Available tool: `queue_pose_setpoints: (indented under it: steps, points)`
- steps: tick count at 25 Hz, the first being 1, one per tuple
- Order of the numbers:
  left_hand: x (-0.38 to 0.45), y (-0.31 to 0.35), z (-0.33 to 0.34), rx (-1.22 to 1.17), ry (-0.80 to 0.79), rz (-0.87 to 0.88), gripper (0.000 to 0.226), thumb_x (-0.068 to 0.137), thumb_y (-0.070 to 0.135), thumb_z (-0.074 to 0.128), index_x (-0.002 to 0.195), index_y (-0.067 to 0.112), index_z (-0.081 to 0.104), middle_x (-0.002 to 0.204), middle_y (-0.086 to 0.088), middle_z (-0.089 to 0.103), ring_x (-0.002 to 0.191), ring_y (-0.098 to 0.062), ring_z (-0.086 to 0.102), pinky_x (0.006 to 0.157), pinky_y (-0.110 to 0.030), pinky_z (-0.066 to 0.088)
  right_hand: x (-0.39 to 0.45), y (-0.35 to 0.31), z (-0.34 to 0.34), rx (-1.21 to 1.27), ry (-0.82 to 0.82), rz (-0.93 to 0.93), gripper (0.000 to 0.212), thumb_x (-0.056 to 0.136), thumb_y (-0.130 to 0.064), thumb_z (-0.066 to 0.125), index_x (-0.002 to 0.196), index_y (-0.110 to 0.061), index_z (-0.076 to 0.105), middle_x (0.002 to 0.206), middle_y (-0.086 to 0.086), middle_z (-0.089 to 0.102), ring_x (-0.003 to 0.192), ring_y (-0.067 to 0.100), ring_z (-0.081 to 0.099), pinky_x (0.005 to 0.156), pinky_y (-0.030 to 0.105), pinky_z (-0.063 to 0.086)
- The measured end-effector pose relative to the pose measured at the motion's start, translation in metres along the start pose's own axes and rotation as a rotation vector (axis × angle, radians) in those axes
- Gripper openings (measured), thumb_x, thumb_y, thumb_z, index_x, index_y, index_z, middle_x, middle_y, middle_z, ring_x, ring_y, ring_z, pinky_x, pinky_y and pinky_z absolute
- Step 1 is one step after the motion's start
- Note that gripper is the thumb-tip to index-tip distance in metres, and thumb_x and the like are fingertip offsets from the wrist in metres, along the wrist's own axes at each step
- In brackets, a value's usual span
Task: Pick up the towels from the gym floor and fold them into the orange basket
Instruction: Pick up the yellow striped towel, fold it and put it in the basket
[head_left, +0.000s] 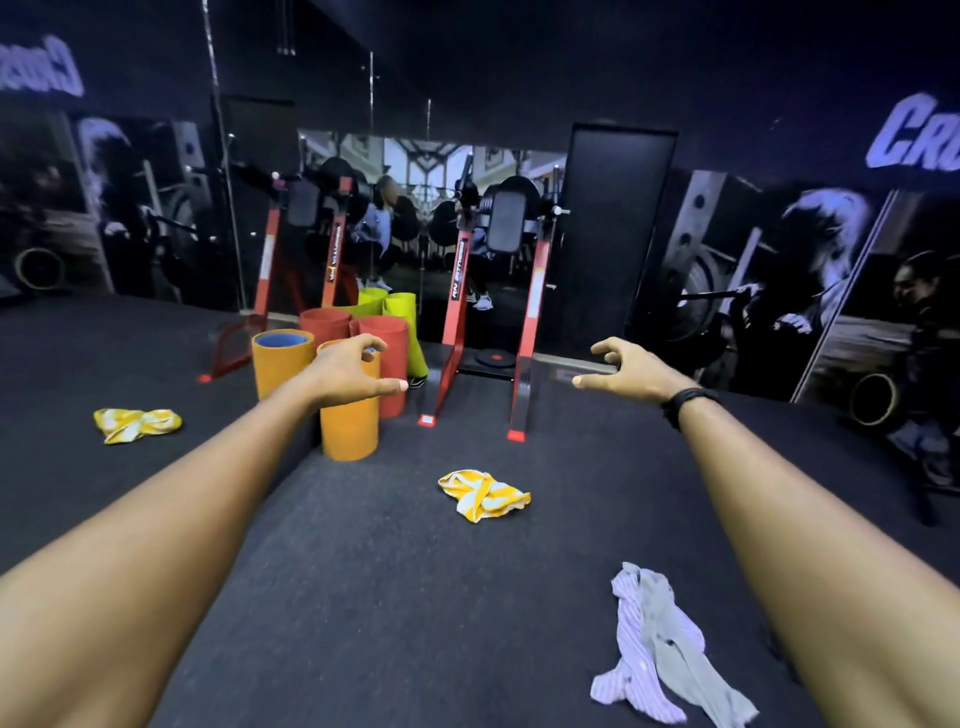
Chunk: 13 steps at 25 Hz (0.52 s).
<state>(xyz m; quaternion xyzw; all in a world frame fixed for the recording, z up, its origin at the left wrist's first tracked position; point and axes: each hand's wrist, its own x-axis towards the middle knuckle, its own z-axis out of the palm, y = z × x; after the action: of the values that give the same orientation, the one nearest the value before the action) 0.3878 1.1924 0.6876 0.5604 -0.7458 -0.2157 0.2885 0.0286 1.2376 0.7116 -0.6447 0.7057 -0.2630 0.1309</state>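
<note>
Floor (363, 597): dark gym matting, everything's lying on it, pretty much the whole lower part of the shot.
Rack (488, 322): red frame standing upright at the back in front of a mirror, one of them (plus its reflection).
Tubes: a cluster of upright cylinders back left. I count two orange (349, 415), two red (382, 364) and what looks like two lime green (400, 312).
Orange basket: honestly can't tell which thing it is. Could be one of the orange tubes, but I wouldn't swear to it.
Towels: three on the floor, all crumpled. A striped lilac and grey one (660, 654) is nearest, bottom right; a yellow and white one (485, 494) is in the middle; another yellow and white one (136, 423) lies far left, beside the tubes.
Left hand (348, 371): stretched out in front of the tubes, fingers spread and a bit curled, holding nothing.
Right hand (631, 370): same deal, fingers loosely hooked, nothing in it, black band on the wrist.
Progress: looks like basically zero so far. No towel picked up, none folded, so all three left to go.
</note>
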Motion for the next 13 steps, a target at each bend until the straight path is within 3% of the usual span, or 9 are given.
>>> queue_pose_setpoints:
  steps: [7, 13]
  points:
    - [0.193, -0.007, 0.008, -0.001, -0.059, 0.082, 0.071, 0.076, 0.04, 0.077, 0.135, 0.015, 0.048, 0.134, -0.009, 0.053, 0.121, -0.023, 0.051, 0.097, -0.033, 0.042, 0.155, 0.001, 0.012, 0.002, 0.015, 0.048, 0.069, 0.077, -0.042, 0.076, 0.134, -0.017, 0.048, 0.137, 0.007, 0.051, 0.121, 0.018, 0.051, 0.097, 0.026, 0.038]
    - [0.333, -0.021, 0.063, 0.012, -0.105, 0.113, 0.073, 0.075, 0.041, 0.078, 0.136, 0.016, 0.047, 0.137, -0.009, 0.051, 0.123, -0.023, 0.05, 0.098, -0.032, 0.04, 0.283, 0.051, 0.027, -0.005, 0.042, 0.093, 0.069, 0.076, -0.045, 0.076, 0.133, -0.018, 0.049, 0.135, 0.005, 0.053, 0.125, 0.017, 0.049, 0.101, 0.027, 0.039]
